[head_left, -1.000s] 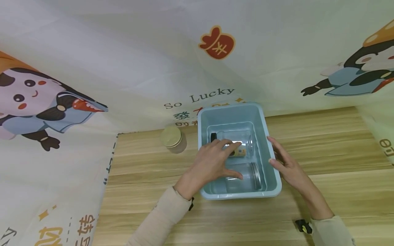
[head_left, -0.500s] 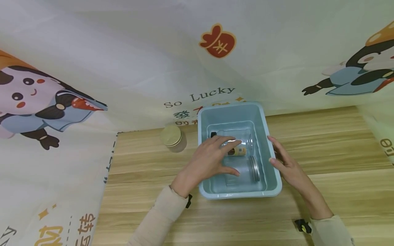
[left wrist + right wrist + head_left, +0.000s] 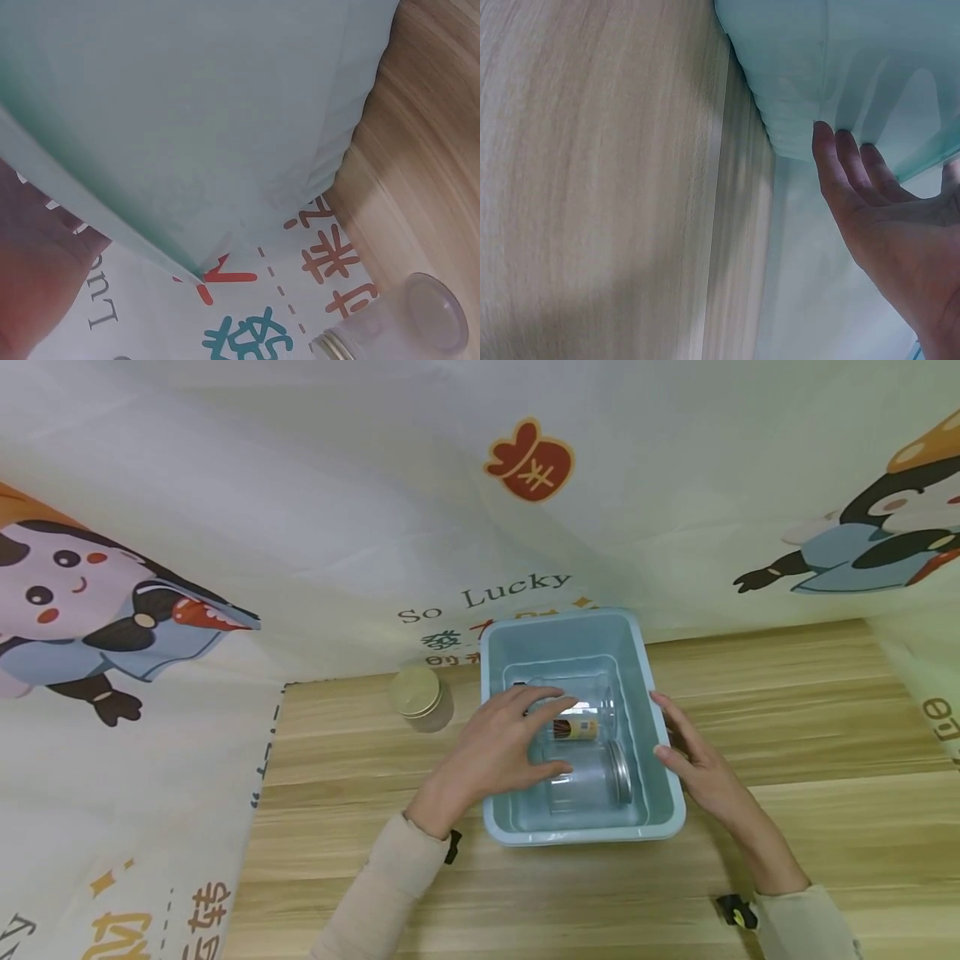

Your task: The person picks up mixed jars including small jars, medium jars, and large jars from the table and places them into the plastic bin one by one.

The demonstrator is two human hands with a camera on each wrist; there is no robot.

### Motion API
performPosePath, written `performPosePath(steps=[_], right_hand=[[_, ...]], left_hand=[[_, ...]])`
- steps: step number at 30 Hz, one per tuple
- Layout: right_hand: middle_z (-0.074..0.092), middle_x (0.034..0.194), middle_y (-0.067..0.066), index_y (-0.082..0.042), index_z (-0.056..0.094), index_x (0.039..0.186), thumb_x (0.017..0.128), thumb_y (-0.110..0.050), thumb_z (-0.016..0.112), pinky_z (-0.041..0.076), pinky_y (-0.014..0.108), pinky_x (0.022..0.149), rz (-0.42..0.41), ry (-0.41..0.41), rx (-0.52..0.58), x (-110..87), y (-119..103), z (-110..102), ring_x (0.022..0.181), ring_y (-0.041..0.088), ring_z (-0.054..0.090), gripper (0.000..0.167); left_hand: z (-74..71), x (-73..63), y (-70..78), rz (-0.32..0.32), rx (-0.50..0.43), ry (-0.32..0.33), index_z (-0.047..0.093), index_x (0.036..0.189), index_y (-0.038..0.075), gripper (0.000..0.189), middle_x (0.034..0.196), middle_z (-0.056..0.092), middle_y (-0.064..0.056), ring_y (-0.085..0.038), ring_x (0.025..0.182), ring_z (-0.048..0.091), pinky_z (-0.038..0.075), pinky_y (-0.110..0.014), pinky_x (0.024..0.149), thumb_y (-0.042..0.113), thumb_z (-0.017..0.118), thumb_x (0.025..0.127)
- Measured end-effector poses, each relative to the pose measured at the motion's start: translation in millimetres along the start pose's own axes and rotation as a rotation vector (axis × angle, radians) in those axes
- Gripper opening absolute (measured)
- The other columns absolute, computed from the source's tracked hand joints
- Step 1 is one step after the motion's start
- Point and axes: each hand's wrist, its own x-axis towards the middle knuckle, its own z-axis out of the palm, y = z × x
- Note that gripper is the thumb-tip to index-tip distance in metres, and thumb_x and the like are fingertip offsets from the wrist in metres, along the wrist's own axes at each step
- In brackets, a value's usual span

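A light blue plastic bin (image 3: 585, 837) holds two clear jars lying on their sides. The nearer jar (image 3: 581, 789) has a silver lid facing right. Behind it lies a labelled jar (image 3: 573, 728) with a yellow label; its dark cap is mostly hidden by my left hand (image 3: 498, 743). That hand hovers over the bin's left side, fingers and thumb spread, gripping nothing. My right hand (image 3: 701, 764) is at the bin's right wall. In the right wrist view its nearly straight fingers (image 3: 840, 161) rest against the outer wall.
A jar with a gold lid (image 3: 416, 693) stands upright on the wooden table (image 3: 345, 827) left of the bin. Behind the bin hangs a printed white cloth (image 3: 360, 527), which also covers the left side.
My left hand has drawn back to the left, away from the jars. The silver-lidded jar has shifted slightly toward the labelled one. My right hand stays at the bin's wall.
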Motion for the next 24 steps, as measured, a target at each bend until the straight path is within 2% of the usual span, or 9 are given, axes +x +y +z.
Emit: performPosePath(steps=[9, 14, 20, 24], right_hand=[[0.021, 0.159, 0.025, -0.023, 0.018, 0.16, 0.104, -0.005, 0.046, 0.033, 0.008, 0.099, 0.01, 0.0, 0.01, -1.0, -0.9, 0.1, 0.14, 0.046, 0.025, 0.065], [0.022, 0.158, 0.026, -0.022, 0.018, 0.16, 0.104, -0.005, 0.046, 0.035, 0.008, 0.096, 0.009, 0.003, 0.001, -1.3, -1.5, 0.6, 0.138, 0.047, 0.028, 0.065], [0.02, 0.16, 0.023, -0.022, 0.019, 0.16, 0.104, -0.005, 0.047, 0.03, 0.006, 0.1, -0.002, 0.004, 0.008, 0.2, -1.7, 1.1, 0.14, 0.046, 0.024, 0.065], [0.018, 0.161, 0.022, -0.021, 0.018, 0.16, 0.104, -0.004, 0.047, 0.028, 0.006, 0.101, -0.01, 0.0, 0.015, 0.5, -0.8, 0.9, 0.141, 0.046, 0.022, 0.065]], left_hand=[[0.3, -4.8, -8.4, 0.068, -0.003, 0.145, 0.054, 0.142, 0.019, 0.074, 0.141, 0.054, -0.003, -0.021, 0.13, 0.049, 0.031, -0.037, 0.114, 0.054, 0.076, 0.081], [0.4, -6.2, -8.8, 0.073, -0.016, 0.178, 0.055, 0.141, 0.017, 0.073, 0.14, 0.054, -0.002, -0.021, 0.129, 0.049, 0.032, -0.036, 0.114, 0.053, 0.077, 0.082], [1.2, -8.0, -9.4, 0.077, -0.019, 0.211, 0.054, 0.141, 0.018, 0.073, 0.14, 0.053, -0.003, -0.02, 0.129, 0.049, 0.032, -0.035, 0.114, 0.052, 0.077, 0.081], [2.6, -8.7, -12.0, 0.058, -0.054, 0.252, 0.057, 0.138, 0.017, 0.074, 0.14, 0.053, -0.003, -0.022, 0.13, 0.048, 0.031, -0.037, 0.114, 0.05, 0.082, 0.078]])
